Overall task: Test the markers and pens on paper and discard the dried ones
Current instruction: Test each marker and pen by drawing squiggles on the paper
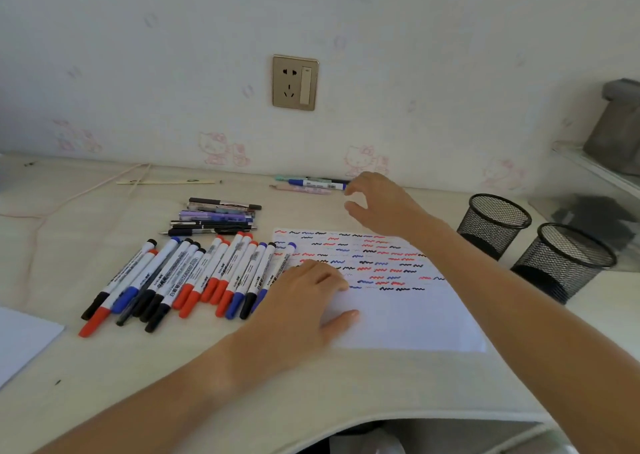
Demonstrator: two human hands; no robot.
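The right hand was open and empty, fingertips just beside the blue marker lying sideways behind the paper. The left hand, farther away, pressed flat on the paper.

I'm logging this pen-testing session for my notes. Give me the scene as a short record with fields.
paper: white sheet, upper part covered in red, blue and black squiggles
left hand: rests flat on the sheet's left edge
right hand: open, by the blue marker near the wall
marker row: left of the sheet
pen pile: behind the row
mesh cups: two, at right
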